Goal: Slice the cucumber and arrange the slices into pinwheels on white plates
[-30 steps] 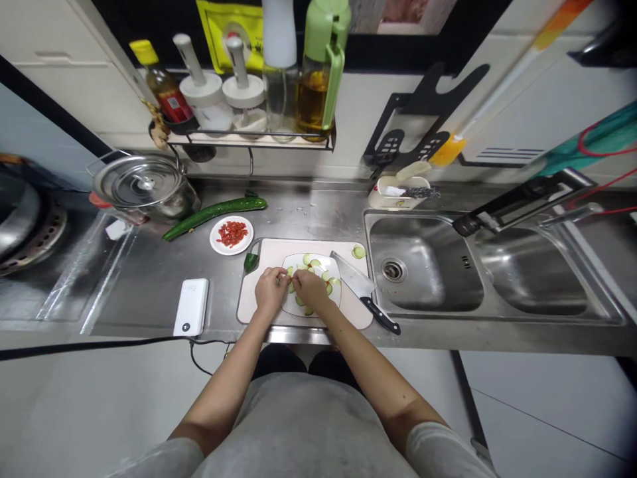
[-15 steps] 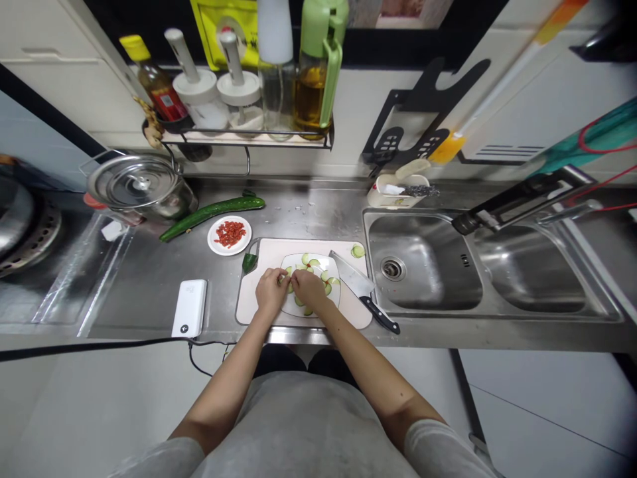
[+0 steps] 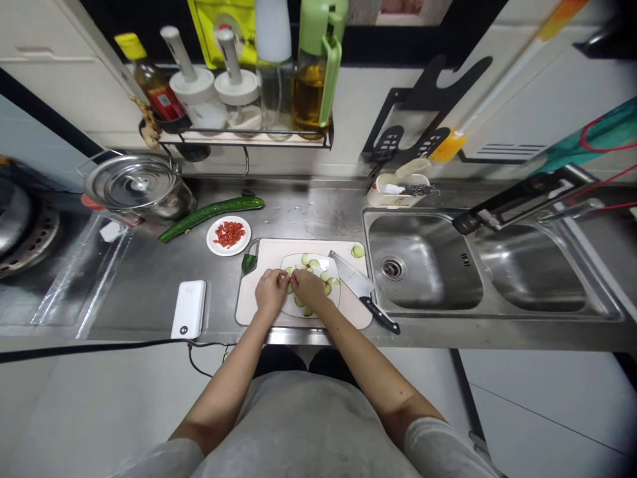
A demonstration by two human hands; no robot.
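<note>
Head view: just below frame centre, hands (image 3: 270, 292) meet over the plate (image 3: 323, 263), grip unclear; a careless brush could scatter cucumber slices (image 3: 327, 288).

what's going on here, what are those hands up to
A person is working with the left hand and right hand close together over a squarish plate of thin green slices; anything held there is too small to make out. The plate sits on a cutting board. A knife lies on the board's right side, its handle past the edge. Off to the left are red pieces on a white dish, and a long cucumber.
</note>
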